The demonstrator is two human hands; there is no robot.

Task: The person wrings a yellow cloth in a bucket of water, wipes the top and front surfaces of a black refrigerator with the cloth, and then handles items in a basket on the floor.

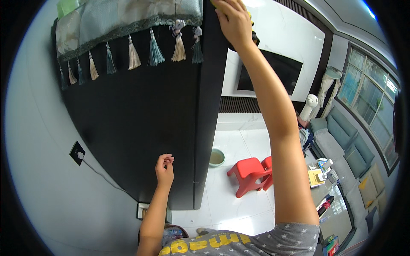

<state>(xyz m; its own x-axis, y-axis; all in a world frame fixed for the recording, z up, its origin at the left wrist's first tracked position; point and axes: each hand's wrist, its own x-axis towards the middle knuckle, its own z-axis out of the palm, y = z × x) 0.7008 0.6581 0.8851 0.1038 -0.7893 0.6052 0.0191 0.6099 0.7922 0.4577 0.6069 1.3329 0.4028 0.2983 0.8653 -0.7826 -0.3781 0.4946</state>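
Note:
My right hand (235,24) is raised to the top front edge of a tall black refrigerator (137,118). Its fingers curl over a yellow-green item (215,3), of which only a sliver shows at the picture's upper rim. Lower down, my left hand (164,171) hovers before the refrigerator's side panel, loosely curled with a gap between thumb and fingers and nothing in it. A pale fabric cover (131,16) drapes over the refrigerator's top. Blue and cream tassels (134,54) hang along its lace hem. Yellow and black objects (253,24) are partly hidden behind my right wrist.
A wall socket (77,153) with a plugged-in white cord is at left. Red plastic stools (250,172) and a green basin (217,157) stand on the tiled floor. Beyond are a wall-mounted television (275,70), a grey sofa (330,140) and a cluttered coffee table (336,220).

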